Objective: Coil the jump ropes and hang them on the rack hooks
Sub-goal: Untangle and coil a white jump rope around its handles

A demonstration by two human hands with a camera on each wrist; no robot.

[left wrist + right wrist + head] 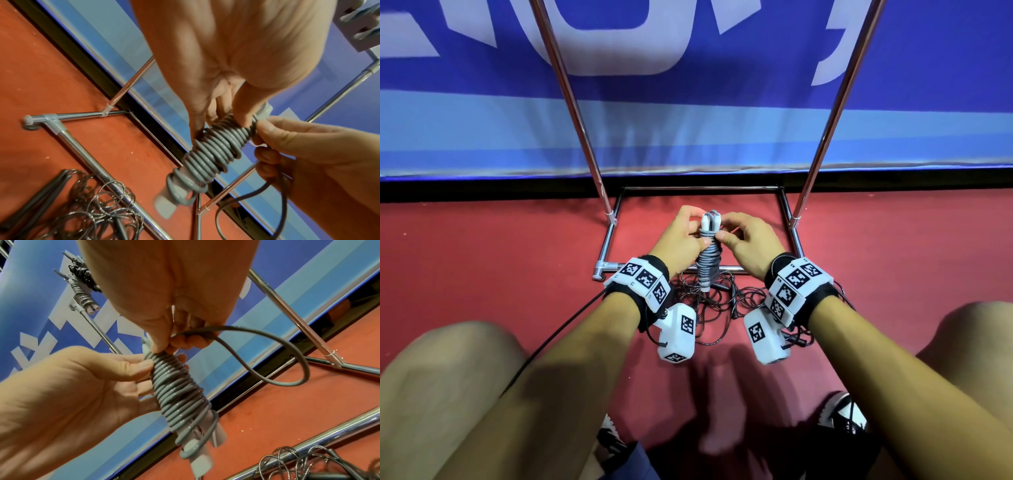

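1. The person crouches over a red floor (482, 246), knees to either side, with both hands raised just above the base of a chrome rack (608, 236).
2. Between the hands stands a grey jump rope (707, 260), wound in tight turns round its pale handles so that it forms an upright bundle; the handle ends poke out at top and bottom.
3. The left hand (678, 240) grasps the upper part of the bundle, thumb laid on the front of the coils and the fingers curled round behind.
4. The right hand (751, 245) pinches the rope at the top of the coils between thumb and forefinger, right beside the left thumb.
5. From that pinch a free loop of grey rope (287, 363) swings out to the side and curves back into the right hand; where its end goes is hidden by the fingers.
6. A second rope (719, 305), thin, dark and wiry, lies loose in a tangle on the floor below the hands, spread across the rack's front base bar.
7. In the right wrist view, high on the rack, another coiled rope (82, 293) seems to hang from a hook, though it is small and partly covered by the hand.
8. A blue banner (722, 120) with pale lettering stands behind the rack's two uprights.
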